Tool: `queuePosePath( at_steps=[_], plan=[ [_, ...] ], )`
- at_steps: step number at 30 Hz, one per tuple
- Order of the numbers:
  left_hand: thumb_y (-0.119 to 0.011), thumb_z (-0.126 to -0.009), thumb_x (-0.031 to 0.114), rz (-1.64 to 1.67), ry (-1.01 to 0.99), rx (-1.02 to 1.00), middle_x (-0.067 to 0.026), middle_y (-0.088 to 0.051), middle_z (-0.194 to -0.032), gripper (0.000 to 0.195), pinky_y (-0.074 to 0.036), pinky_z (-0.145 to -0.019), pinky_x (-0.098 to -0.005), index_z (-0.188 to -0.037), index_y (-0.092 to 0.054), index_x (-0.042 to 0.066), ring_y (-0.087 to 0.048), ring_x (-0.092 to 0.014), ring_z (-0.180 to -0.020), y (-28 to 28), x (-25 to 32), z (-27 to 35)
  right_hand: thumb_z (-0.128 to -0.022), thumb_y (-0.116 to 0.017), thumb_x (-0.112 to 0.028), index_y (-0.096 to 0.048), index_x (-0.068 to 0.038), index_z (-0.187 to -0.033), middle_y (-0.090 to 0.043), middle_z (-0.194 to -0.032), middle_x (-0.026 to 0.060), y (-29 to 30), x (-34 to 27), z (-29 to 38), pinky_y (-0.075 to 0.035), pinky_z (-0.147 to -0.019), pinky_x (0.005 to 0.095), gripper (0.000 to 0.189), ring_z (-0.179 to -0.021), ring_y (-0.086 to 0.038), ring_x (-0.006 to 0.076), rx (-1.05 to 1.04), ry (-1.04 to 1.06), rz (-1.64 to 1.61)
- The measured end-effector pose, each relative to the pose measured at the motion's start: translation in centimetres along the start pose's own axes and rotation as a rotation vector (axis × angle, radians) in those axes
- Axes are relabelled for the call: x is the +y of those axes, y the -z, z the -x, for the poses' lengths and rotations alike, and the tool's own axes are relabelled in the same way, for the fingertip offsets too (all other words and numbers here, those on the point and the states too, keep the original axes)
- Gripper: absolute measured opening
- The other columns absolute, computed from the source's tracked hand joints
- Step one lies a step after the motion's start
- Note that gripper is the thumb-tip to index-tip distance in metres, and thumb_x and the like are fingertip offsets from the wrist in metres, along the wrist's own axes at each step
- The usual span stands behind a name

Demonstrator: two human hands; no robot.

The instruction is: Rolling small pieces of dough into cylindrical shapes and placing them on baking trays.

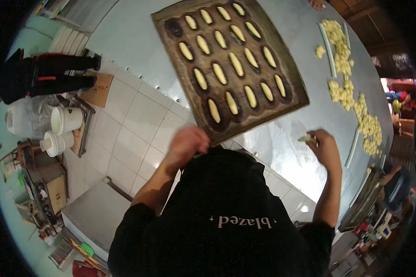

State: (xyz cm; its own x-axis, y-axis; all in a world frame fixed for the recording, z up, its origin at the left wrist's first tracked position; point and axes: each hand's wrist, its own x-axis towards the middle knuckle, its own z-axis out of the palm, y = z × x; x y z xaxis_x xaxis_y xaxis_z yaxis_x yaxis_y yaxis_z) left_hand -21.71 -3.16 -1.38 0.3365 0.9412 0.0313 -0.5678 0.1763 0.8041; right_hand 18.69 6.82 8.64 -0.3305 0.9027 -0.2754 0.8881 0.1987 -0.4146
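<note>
A dark metal baking tray point(228, 83) lies tilted across the edge of a metal-topped table point(131, 38), its near corner in front of my body. Several pale, elongated dough pieces point(235, 64) rest on it in rows. My left hand point(190, 143) is blurred beside the tray's near left corner; whether it grips the rim cannot be told. To the right of the tray, over the table, my right hand point(321, 142) pinches a small piece of dough point(306, 139) between thumb and fingers.
Many small dough pieces point(343, 62) lie at the table's right side, near pale strips point(327, 50). Another person's hand point(317, 4) shows at the far edge. Left, across the tiled floor point(138, 114), stand white buckets point(66, 119) and a person in dark clothes point(52, 76).
</note>
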Motion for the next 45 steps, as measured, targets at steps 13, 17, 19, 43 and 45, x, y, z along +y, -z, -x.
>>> queuePosePath(
  at_steps=[13,17,19,43,45],
  plan=[
    [-0.067,-0.081,0.026,-1.664,-0.314,1.345,-0.0090,-0.049,-0.126,0.026,-0.029,-0.096,-0.0488,-0.105,-0.065,0.018,-0.042,-0.031,-0.119,21.2,2.4,-8.4,-0.079,-0.071,-0.012,-0.063,-0.004,-0.095,-0.062,-0.085,0.0066,-2.3,-35.4,-31.8,-0.048,-0.065,0.0350,0.020,-0.071,-0.058,0.0205,1.176,0.883,-0.283],
    [-0.067,-0.082,0.025,-1.562,-0.168,1.358,-0.0074,-0.049,-0.127,0.027,-0.027,-0.100,-0.0464,-0.109,-0.064,0.020,-0.040,-0.030,-0.122,21.3,3.4,-8.4,-0.079,-0.071,-0.020,-0.068,-0.002,-0.096,-0.067,-0.098,0.0197,-16.6,-32.3,-35.3,-0.051,-0.083,0.0420,0.025,-0.093,-0.064,0.0361,0.033,0.346,-0.008],
    [-0.067,-0.082,0.026,-1.566,-0.182,1.377,-0.0068,-0.050,-0.126,0.025,-0.027,-0.100,-0.0458,-0.107,-0.065,0.019,-0.041,-0.030,-0.121,21.4,3.6,-8.3,-0.081,-0.069,-0.016,-0.068,-0.001,-0.097,-0.066,-0.094,0.0204,-19.1,-30.7,-36.5,-0.052,-0.079,0.0422,0.022,-0.084,-0.065,0.0372,0.280,0.546,-0.195],
    [-0.066,-0.080,0.023,-1.611,-0.272,1.318,-0.0083,-0.050,-0.124,0.024,-0.030,-0.095,-0.0461,-0.103,-0.064,0.017,-0.044,-0.030,-0.117,21.1,3.7,-9.7,-0.080,-0.072,-0.036,-0.064,-0.001,-0.112,-0.068,-0.095,0.0210,-14.0,-28.8,-37.6,-0.053,-0.078,0.0411,0.047,-0.088,-0.066,0.0362,0.367,0.322,-0.291],
    [-0.066,-0.081,0.022,-1.626,-0.339,1.366,-0.0070,-0.055,-0.118,0.022,-0.030,-0.094,-0.0475,-0.102,-0.064,0.016,-0.046,-0.027,-0.115,20.7,3.6,-10.4,-0.086,-0.066,-0.030,-0.065,-0.001,-0.109,-0.069,-0.089,0.0166,-10.4,-26.1,-33.2,-0.052,-0.071,0.0343,0.037,-0.077,-0.067,0.0259,0.363,0.293,-0.347]
  ],
)
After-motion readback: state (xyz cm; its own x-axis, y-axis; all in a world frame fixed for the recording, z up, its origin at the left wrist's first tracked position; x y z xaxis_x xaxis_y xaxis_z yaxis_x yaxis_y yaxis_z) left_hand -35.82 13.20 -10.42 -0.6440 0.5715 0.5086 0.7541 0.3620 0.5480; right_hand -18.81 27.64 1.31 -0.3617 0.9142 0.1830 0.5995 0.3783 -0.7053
